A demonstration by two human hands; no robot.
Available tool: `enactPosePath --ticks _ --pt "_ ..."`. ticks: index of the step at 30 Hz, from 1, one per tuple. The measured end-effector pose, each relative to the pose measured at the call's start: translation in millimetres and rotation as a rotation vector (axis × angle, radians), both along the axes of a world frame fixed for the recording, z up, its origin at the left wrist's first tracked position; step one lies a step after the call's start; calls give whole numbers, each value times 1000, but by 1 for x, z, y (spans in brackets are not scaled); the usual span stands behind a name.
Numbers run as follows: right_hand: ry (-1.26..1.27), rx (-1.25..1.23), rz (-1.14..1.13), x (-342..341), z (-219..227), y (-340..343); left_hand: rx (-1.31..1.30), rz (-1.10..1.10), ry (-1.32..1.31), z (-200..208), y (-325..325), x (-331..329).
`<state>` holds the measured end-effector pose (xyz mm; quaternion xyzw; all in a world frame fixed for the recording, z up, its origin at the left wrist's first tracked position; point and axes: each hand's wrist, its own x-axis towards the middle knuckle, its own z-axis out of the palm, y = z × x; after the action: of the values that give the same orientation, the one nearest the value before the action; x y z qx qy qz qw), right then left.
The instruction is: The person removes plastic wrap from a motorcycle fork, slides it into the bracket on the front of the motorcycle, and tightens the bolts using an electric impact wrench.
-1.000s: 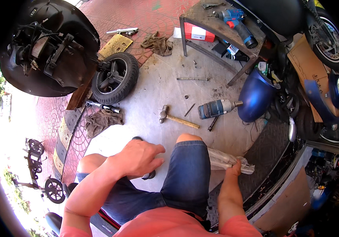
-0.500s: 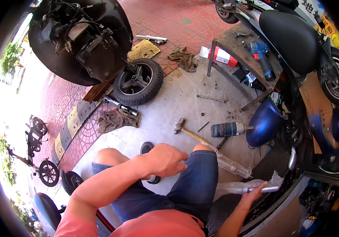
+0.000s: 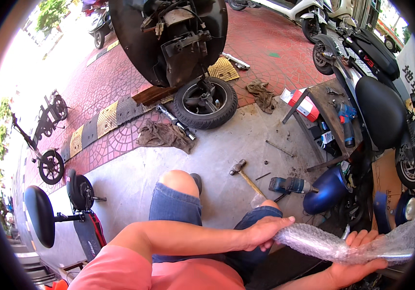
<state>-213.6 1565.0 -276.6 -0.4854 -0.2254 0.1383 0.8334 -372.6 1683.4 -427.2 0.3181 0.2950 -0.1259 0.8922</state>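
Across the lower right lies a long metal tube in bubble wrap, its bright surface showing through near the far right end. My right hand grips it from below, fingers curled over the wrap and thumb stretched along it. At its left end, beside my knee, my left hand is closed on the wrap; some of its fingers are hidden. On the floor just past my knee lies a ball-peen hammer with a wooden handle. Right of the hammer is a cordless power tool, its socket end against a blue curved body panel.
Ahead stands a scooter front with its wheel. Near it lie a shock absorber and a brown rag. A low metal stand holds a cordless drill. A black-seated scooter is at right; small bolts lie about.
My left hand has moved right and down from above my lap onto the bubble wrap. The wrapped tube has been raised in my right hand. The view has swung left.
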Motion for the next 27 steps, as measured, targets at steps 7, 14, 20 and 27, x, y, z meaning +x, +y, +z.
enactPosePath --ticks 7,14,20,27 --pt "-355 -378 236 -70 -77 68 55 324 20 -1 12 -13" --pt "-683 -797 735 -50 -85 85 -207 401 -96 -7 53 -20" --pt "-470 -134 390 2 51 132 -243 396 -48 -52 68 -12" --pt "-24 -38 513 32 86 167 25 520 143 -71 64 -12"
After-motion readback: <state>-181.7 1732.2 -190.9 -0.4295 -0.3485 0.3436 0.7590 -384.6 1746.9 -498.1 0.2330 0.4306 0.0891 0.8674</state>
